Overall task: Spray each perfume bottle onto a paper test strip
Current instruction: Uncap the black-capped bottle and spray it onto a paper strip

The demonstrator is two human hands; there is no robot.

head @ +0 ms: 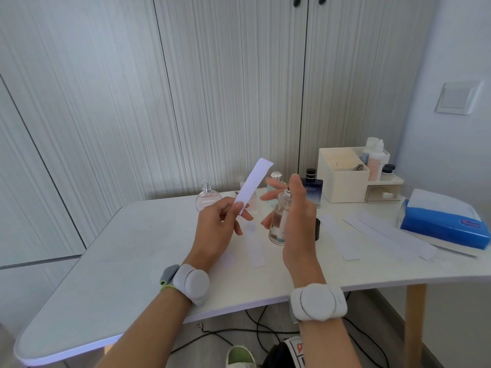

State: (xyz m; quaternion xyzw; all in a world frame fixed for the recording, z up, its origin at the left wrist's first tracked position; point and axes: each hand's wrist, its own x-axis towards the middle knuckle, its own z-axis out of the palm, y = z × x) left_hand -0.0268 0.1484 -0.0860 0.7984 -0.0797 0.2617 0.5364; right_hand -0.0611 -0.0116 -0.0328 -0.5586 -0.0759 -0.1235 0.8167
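My left fingers (237, 209) pinch the narrow white paper strip (253, 181); right fingers (295, 185) grasp the clear glass perfume bottle (279, 221) at its 3 o'clock. I'd aim the nozzle (287, 193) at the strip's top.

Perfume bottles (313, 189) stand rearmost on the table (132, 248); organiser (342, 181) to their right; paper strips (336, 237) before it.
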